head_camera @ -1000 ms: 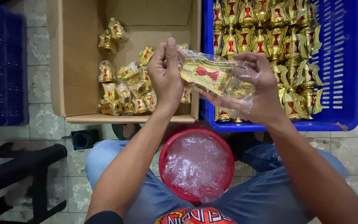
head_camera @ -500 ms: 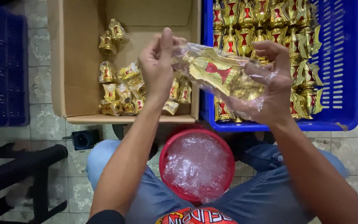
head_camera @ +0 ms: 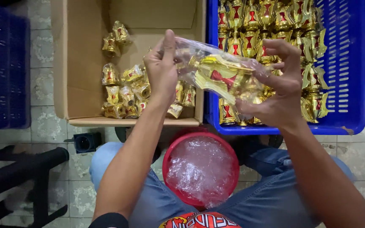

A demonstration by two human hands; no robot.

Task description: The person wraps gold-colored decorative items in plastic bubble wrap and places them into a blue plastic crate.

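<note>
From my seat, at nine o'clock lies a dark blue crate on the tiled floor, with a black stool frame below it at about eight o'clock and a small black socket block beside that. Moving right, an open cardboard box holds a loose heap of wrapped gold ornaments, tossed in rather than stacked, I judge because the bags protect them. Above the box's right wall, my left hand is mostly closed, thumb and fingers pinching the left end of a clear plastic bag; the pinch looks set to keep the mouth of the bag taut. At the centre, near twelve o'clock from my lap, the gold trophy-shaped ornament with its red bow-shaped mark lies tilted inside that bag, held up in the air over the seam between box and basket. My right hand is half open, palm cupping the ornament's far end from below while the fingertips curl over the plastic, which seems meant to steady the piece through the film. At six o'clock, between my knees, a red tub holds crumpled clear bags, close at hand. Farthest right, from one to three o'clock, a blue plastic basket holds bare gold ornaments standing upright in rows, touching one another, likely so that each can be lifted out singly.
</note>
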